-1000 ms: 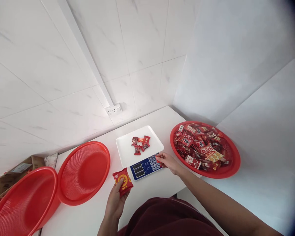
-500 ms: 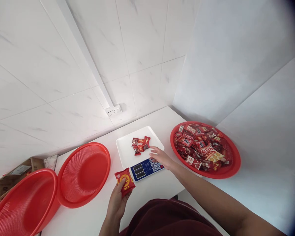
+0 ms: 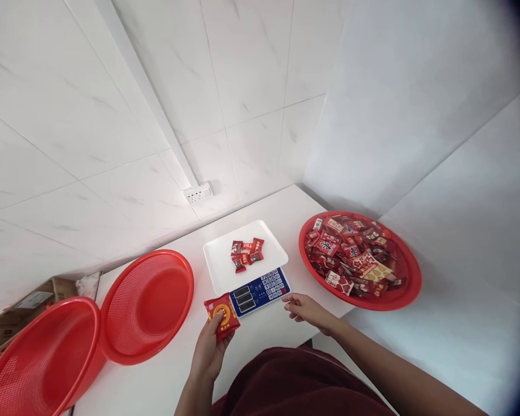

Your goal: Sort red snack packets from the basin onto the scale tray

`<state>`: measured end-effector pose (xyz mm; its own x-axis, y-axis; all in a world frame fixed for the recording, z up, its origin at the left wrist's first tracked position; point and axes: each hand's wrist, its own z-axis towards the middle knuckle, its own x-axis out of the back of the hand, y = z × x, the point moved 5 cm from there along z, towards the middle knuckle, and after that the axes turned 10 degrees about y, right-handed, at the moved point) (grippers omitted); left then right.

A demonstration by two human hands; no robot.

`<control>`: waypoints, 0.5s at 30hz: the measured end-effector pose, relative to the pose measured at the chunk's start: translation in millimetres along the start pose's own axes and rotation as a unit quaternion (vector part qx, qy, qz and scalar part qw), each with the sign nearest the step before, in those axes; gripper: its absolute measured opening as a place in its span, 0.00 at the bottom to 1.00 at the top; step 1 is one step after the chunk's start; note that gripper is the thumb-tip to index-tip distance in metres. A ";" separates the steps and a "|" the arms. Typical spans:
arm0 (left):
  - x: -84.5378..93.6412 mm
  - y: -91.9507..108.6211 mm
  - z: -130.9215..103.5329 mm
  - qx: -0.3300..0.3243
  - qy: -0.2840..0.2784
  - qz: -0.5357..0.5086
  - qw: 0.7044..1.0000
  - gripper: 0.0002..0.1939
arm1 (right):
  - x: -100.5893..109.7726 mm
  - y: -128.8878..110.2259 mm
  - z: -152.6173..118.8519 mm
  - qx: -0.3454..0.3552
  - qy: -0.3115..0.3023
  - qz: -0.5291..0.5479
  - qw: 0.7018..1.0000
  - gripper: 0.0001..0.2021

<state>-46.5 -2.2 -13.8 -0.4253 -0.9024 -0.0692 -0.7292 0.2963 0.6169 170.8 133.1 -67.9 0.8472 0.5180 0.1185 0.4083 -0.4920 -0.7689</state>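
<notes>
My left hand is closed on a red snack packet with a yellow round print, thumb across its front. It holds the packet at the near left corner of a digital scale, close to the blue keypad panel. My right hand is by the panel's near right corner, fingers loosely bent and apart, with nothing visible in them. On the scale's white tray several small red and brown wrapped candies lie in a loose cluster. The scale's display windows look dark.
At the right stands a red basket heaped with wrapped snacks. Two red mesh baskets, one nearer and one farther, are on the left, with a cardboard box behind. A socket strip is on the tiled wall.
My right hand has drawn back from the candies on the tray to the near right corner of the scale. My left hand still holds the packet in almost the same place.
</notes>
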 end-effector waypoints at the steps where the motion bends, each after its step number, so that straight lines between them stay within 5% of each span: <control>1: -0.5 -0.4 -0.2 0.000 -0.001 0.001 1.000 0.09 | -1.4 -1.6 -0.1 0.005 -0.001 0.000 1.000 0.13; 15: 5.7 -7.7 -2.5 0.008 0.000 0.010 1.000 0.10 | -10.0 -3.7 -7.6 0.023 -0.010 -0.012 1.000 0.12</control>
<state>-42.0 -10.4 -17.0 -0.4397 -0.8964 -0.0561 -0.7286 0.3195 0.6058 163.4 124.4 -61.5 0.8304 0.5433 0.1239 0.4115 -0.4479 -0.7937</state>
